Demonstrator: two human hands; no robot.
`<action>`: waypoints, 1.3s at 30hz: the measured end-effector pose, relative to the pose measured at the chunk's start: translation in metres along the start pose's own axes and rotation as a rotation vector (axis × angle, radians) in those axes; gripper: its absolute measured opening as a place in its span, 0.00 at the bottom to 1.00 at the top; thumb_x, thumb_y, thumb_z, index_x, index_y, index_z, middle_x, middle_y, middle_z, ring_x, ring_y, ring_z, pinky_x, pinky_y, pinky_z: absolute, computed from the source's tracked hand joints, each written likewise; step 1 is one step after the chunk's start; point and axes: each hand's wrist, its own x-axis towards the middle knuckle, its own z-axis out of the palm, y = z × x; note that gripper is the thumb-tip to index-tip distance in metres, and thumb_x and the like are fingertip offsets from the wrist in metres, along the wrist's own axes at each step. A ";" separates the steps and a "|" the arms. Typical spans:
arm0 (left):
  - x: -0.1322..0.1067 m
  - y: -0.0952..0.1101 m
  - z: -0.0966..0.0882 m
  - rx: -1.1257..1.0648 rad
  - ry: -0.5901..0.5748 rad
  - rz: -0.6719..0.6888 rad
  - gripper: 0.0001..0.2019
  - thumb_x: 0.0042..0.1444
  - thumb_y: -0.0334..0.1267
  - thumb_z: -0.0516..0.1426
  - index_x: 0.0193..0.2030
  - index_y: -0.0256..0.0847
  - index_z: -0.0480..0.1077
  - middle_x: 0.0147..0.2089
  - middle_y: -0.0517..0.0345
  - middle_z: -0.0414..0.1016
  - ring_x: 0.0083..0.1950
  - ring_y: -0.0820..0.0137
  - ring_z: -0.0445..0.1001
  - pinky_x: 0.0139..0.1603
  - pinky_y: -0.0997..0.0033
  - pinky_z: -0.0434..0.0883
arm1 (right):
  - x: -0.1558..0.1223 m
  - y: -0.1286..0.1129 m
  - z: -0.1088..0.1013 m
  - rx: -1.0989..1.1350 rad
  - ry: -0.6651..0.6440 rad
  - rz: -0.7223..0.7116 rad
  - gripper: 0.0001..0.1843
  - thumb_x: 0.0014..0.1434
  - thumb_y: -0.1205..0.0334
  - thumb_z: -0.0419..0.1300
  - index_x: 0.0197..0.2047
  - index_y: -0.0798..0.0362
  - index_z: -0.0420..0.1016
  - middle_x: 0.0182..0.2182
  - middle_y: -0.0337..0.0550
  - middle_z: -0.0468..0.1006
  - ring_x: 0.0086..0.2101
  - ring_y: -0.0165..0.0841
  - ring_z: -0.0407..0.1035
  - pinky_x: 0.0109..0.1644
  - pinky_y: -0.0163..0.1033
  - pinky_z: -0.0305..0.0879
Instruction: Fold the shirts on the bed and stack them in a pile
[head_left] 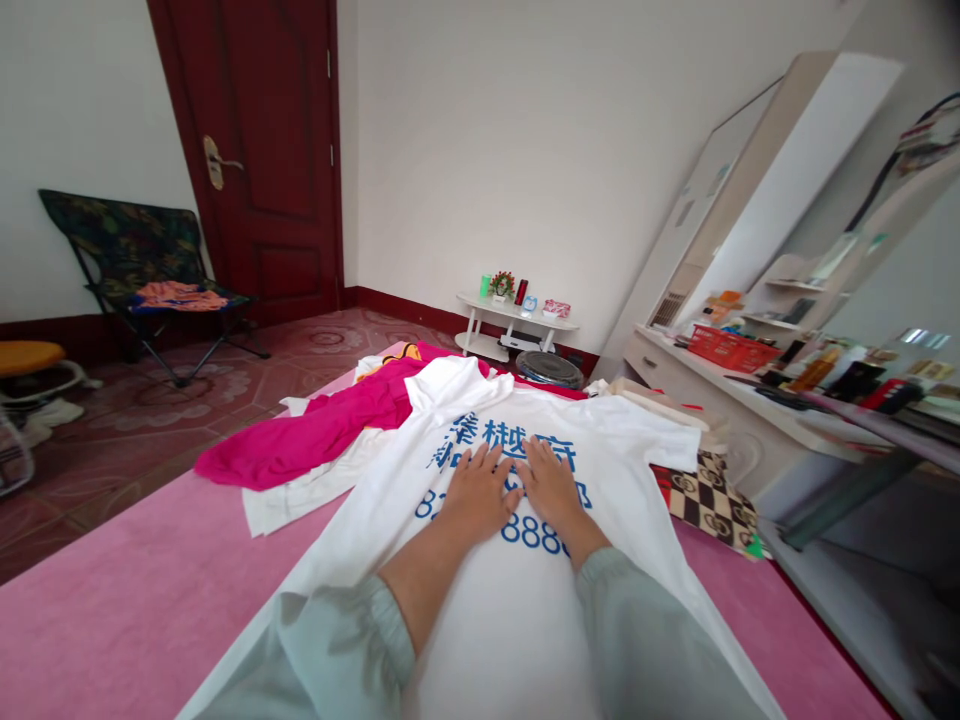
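A white T-shirt (502, 610) with blue printed characters and digits lies spread out on a pink bed cover (142, 600). My left hand (478, 497) rests flat on the print, fingers stretched out. Close beside it, my right hand (551, 485) also lies flat on the shirt with its fingers apart. Both palms cover part of the lettering. To the left of the shirt, a magenta garment (307, 430) lies over another white garment (300, 495).
A checked bag (709, 500) lies by the right sleeve. On the right stands a dressing table (675, 365) with a red basket (731, 347) and bottles. A low white table (517, 315) stands at the wall, a camouflage folding chair (142, 260) by the red door (262, 150).
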 end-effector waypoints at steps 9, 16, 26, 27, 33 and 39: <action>0.012 -0.009 -0.005 -0.138 0.010 -0.045 0.24 0.55 0.51 0.54 0.58 0.51 0.66 0.66 0.61 0.60 0.66 0.59 0.56 0.64 0.55 0.56 | 0.001 0.016 0.008 0.079 0.061 -0.008 0.25 0.64 0.53 0.45 0.61 0.51 0.63 0.64 0.46 0.58 0.64 0.41 0.47 0.65 0.55 0.42; 0.075 -0.081 -0.059 -0.253 0.215 -0.258 0.15 0.58 0.32 0.50 0.48 0.39 0.73 0.46 0.55 0.78 0.48 0.68 0.74 0.51 0.72 0.69 | -0.001 0.014 0.007 0.138 0.093 -0.006 0.23 0.63 0.54 0.47 0.59 0.51 0.66 0.62 0.46 0.62 0.62 0.42 0.51 0.64 0.54 0.44; 0.117 -0.123 -0.079 -0.110 0.238 -0.587 0.32 0.47 0.47 0.63 0.55 0.31 0.63 0.52 0.35 0.71 0.54 0.50 0.69 0.51 0.58 0.66 | 0.000 0.016 0.007 0.159 0.157 -0.028 0.22 0.61 0.55 0.49 0.55 0.53 0.70 0.59 0.47 0.66 0.60 0.41 0.56 0.63 0.49 0.48; 0.119 -0.119 -0.076 -0.115 0.219 -0.590 0.30 0.46 0.47 0.63 0.53 0.32 0.65 0.52 0.36 0.71 0.53 0.50 0.70 0.50 0.57 0.66 | 0.000 0.015 0.006 0.163 0.153 -0.022 0.22 0.61 0.55 0.50 0.55 0.53 0.70 0.59 0.47 0.66 0.60 0.41 0.56 0.63 0.49 0.48; 0.125 -0.096 -0.062 -0.239 0.020 -0.525 0.07 0.41 0.32 0.63 0.31 0.39 0.74 0.37 0.49 0.78 0.44 0.56 0.76 0.44 0.62 0.70 | 0.000 0.016 0.006 0.182 0.161 -0.018 0.21 0.60 0.55 0.51 0.54 0.51 0.71 0.59 0.46 0.66 0.59 0.41 0.56 0.63 0.49 0.48; 0.147 -0.107 -0.099 -0.375 0.060 -0.605 0.09 0.54 0.30 0.54 0.40 0.31 0.71 0.28 0.47 0.77 0.28 0.64 0.76 0.31 0.66 0.73 | 0.000 0.016 0.007 0.189 0.175 -0.022 0.21 0.61 0.56 0.51 0.54 0.52 0.71 0.58 0.46 0.66 0.59 0.40 0.56 0.63 0.48 0.48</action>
